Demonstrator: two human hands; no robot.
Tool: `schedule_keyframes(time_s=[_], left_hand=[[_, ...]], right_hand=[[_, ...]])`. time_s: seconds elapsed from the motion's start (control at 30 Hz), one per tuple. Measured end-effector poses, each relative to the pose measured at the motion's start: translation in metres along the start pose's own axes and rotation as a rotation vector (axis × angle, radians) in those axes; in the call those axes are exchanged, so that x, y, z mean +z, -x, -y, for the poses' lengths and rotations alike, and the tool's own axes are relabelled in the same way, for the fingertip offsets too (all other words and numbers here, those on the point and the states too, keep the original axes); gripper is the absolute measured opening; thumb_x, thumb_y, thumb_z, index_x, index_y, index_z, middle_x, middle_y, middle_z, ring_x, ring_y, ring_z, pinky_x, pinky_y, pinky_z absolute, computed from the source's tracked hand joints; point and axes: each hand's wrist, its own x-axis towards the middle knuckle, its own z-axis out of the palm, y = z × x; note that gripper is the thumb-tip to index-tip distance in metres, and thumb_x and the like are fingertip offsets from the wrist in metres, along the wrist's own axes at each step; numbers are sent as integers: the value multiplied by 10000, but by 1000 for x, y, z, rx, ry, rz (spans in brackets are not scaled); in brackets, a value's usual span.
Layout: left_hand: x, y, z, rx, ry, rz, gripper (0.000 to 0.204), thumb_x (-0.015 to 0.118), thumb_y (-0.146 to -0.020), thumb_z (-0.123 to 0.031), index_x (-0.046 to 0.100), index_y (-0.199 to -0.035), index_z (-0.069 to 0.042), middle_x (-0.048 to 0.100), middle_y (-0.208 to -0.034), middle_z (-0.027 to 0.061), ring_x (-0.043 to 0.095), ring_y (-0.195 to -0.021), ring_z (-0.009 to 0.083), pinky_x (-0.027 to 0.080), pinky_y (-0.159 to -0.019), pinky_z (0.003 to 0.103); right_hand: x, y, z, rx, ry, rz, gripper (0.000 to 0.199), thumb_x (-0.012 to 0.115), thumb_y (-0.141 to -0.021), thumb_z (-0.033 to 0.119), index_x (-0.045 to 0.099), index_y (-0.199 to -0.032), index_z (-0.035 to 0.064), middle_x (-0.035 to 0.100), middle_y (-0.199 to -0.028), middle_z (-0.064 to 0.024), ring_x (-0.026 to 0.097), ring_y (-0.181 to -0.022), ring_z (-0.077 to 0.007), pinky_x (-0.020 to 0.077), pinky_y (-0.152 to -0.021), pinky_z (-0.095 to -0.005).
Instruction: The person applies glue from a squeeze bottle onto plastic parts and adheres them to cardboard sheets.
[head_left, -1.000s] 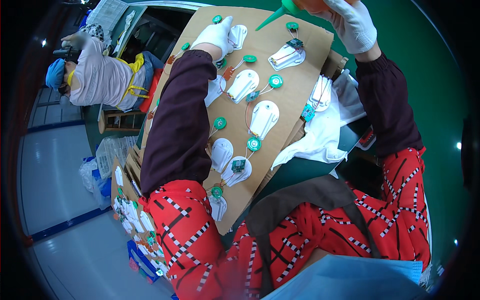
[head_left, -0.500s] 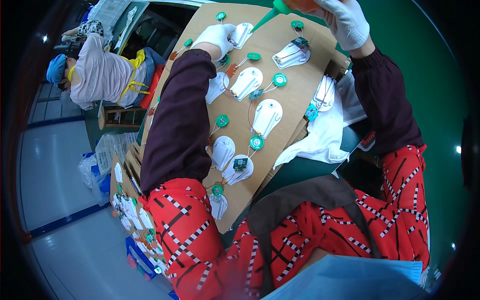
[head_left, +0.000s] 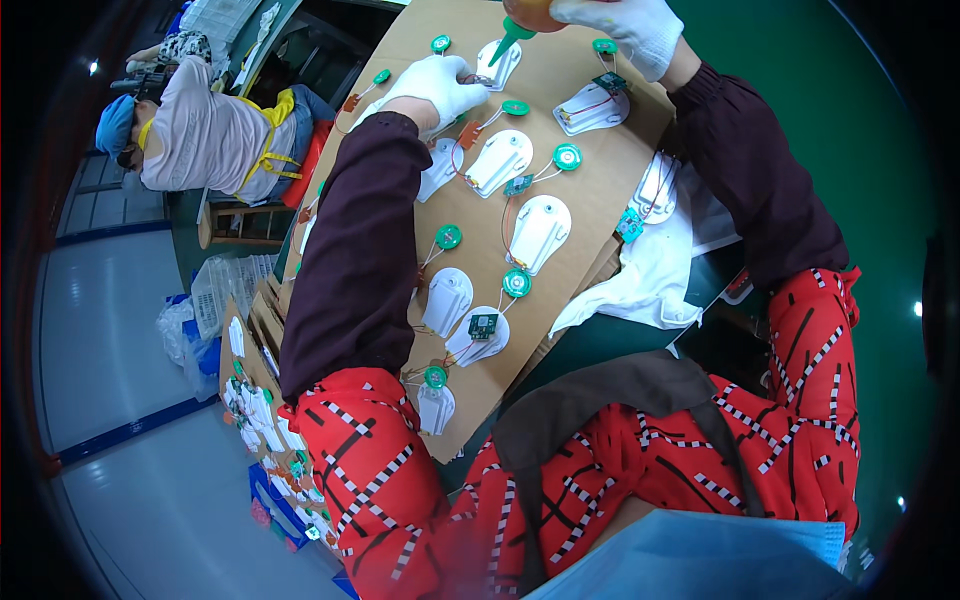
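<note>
My right hand [head_left: 632, 32], in a white glove, is closed around a squeeze bottle [head_left: 536, 14] of amber colour, partly cut off by the top edge. Its green nozzle [head_left: 507, 40] points down at a white plastic housing [head_left: 503, 66] on the cardboard sheet. At that housing's left edge is my left hand [head_left: 437, 90], also gloved, with fingertips pinched together. What they hold, if anything, is too small to make out. Near that hand lie an orange-brown circuit board [head_left: 469, 135] and a green-backed round speaker [head_left: 515, 108] on wires.
Several more white housings [head_left: 540, 233] with wired boards and speakers are spread over the cardboard [head_left: 590, 200]. A white cloth [head_left: 650, 285] lies at the right edge under another housing. Left of me stands a second cardboard sheet [head_left: 262, 380] of parts. A seated person [head_left: 215, 135] works farther left.
My right hand has moved left with the bottle, which is now steeper over the housing. My left hand has shifted slightly right and down, its fingers still at the housing's edge.
</note>
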Motion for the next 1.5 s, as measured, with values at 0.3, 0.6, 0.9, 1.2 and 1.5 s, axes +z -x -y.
schedule_keyframes(time_s=[0.3,0.6,0.9,1.2,1.5], left_hand=[[3,10,-21,-141,-27,-11,560,562,-791,-561,714,-949,-46,681,-924,179,656,-887,302,499,-809,369],[13,7,-12,-96,7,-143,476,652,-789,-499,692,-985,-67,681,-959,149,655,-908,272,495,-819,361],[19,6,-5,-18,-37,-283,404,767,-742,-392,678,-899,-30,685,-905,143,667,-847,259,503,-770,346],[14,8,-7,-75,0,-164,343,755,-773,-346,671,-896,-37,695,-857,120,674,-784,244,512,-734,329],[20,10,21,93,109,-229,280,740,-790,-188,635,-1002,-38,692,-892,97,671,-812,204,515,-748,293]], right_hand=[[6,-1,0,7,-14,3,640,792,-707,60,501,-1275,17,616,-1132,-74,587,-1015,-155,481,-894,-313],[-8,5,14,6,54,-7,621,765,-734,49,492,-1290,15,613,-1137,-72,589,-1007,-141,494,-866,-290],[10,6,9,42,-79,30,686,785,-701,43,469,-1308,12,591,-1183,-71,565,-1067,-155,460,-933,-310],[11,-4,-2,-12,-4,38,681,806,-685,65,486,-1283,9,602,-1170,-81,571,-1064,-157,464,-929,-309],[18,-10,-2,-30,36,62,682,815,-677,68,492,-1275,7,600,-1175,-81,570,-1067,-157,465,-931,-311]])
